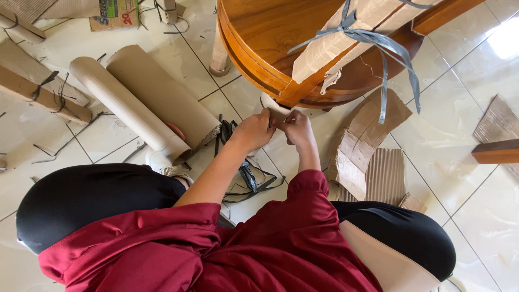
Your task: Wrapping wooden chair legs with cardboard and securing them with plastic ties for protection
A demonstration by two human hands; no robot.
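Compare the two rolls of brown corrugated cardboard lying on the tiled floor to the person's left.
The narrower cardboard roll is paler and smooth-faced; the wider cardboard roll is darker and thicker. The narrower one lies nearer the knee, the wider one nearer the round wooden table. The wider roll's end looks ragged. Both lie flat, side by side and parallel. Neither hand touches them.

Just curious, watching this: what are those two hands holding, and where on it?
Both the left hand and right hand pinch the lower end of the paper-wrapped table leg, under the round wooden table.
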